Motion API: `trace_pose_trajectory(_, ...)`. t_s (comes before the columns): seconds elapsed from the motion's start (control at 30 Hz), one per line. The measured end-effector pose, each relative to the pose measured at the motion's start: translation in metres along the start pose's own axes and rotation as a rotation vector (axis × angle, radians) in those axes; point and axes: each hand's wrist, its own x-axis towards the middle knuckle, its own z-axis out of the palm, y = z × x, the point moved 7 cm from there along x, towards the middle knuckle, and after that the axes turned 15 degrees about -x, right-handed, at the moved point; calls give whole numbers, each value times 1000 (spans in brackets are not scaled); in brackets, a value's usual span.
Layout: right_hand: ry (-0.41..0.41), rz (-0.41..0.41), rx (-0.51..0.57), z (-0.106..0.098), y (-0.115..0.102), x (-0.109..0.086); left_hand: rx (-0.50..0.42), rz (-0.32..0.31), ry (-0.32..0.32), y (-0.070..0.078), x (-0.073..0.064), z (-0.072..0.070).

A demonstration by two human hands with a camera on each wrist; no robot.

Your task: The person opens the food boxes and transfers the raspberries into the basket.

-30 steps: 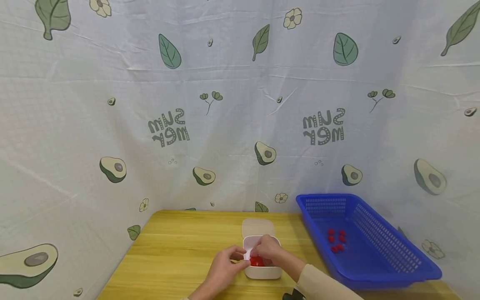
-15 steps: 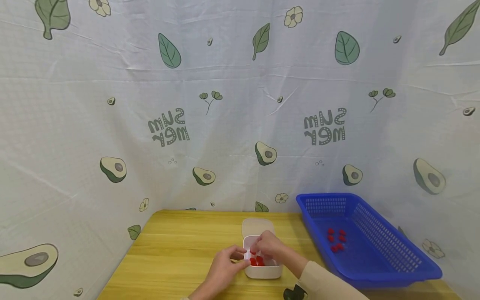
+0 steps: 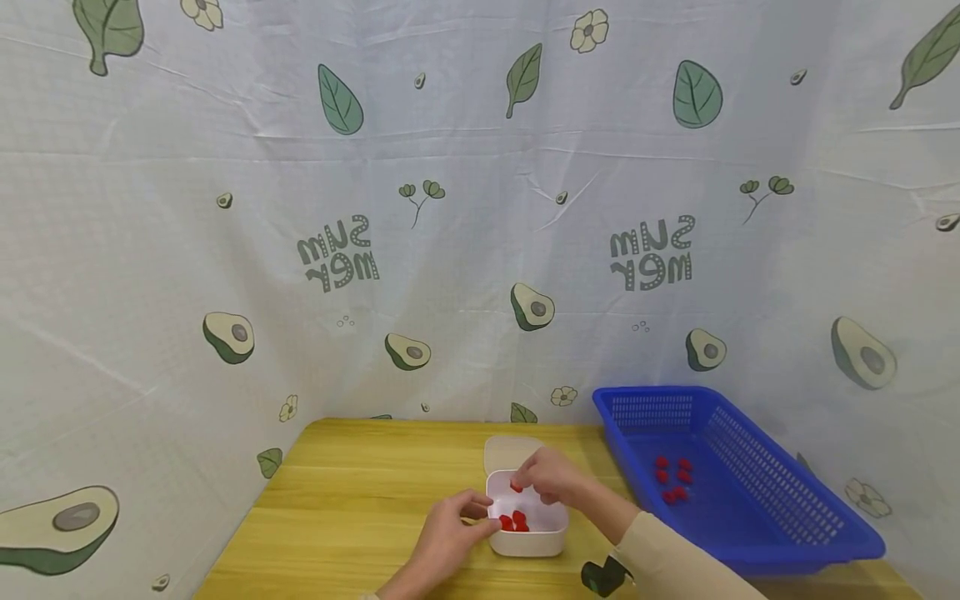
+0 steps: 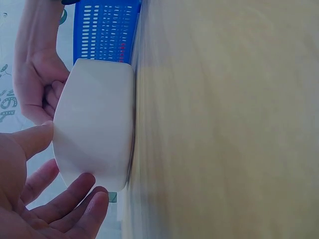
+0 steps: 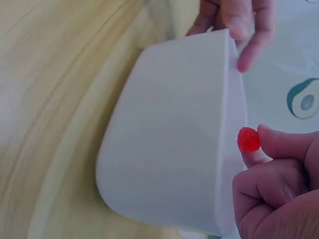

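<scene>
A white box (image 3: 527, 542) stands on the table with its lid (image 3: 512, 454) opened backward. Several red pieces (image 3: 514, 522) lie in its near left part. At the box's left front corner, my left hand (image 4: 50, 194) rests its thumb and relaxed fingertips against the rim and side. My right hand (image 3: 553, 477) is over the opening and pinches a small red raspberry (image 5: 248, 139) between thumb and index finger; its other fingers are curled in. The raspberry is just above the rim in the right wrist view.
To the right stands a blue basket (image 3: 757, 533) with perforated sides, holding several red pieces (image 3: 662, 477). A black object (image 3: 603, 575) is by the right sleeve. Behind the wooden table (image 3: 337, 517) hangs a white curtain (image 3: 450, 150) printed with avocados.
My right hand has risen out of the box, up and to the right, with the raspberry in its pinch. More of the inside now shows. The left hand has stayed in place.
</scene>
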Motion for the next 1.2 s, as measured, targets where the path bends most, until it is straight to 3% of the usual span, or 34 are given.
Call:
trace_pose_trajectory(0.37,24,11,59,-42,5,-10,12,-58,9,-2,1,1)
trace_pose_trajectory(0.9,47,42,139,-99,41,-3,46,-21,21,-1,-3,0)
trace_pose_trajectory(1.2,61,55,117,-128,57,-4,42,-12,23,2,0,0)
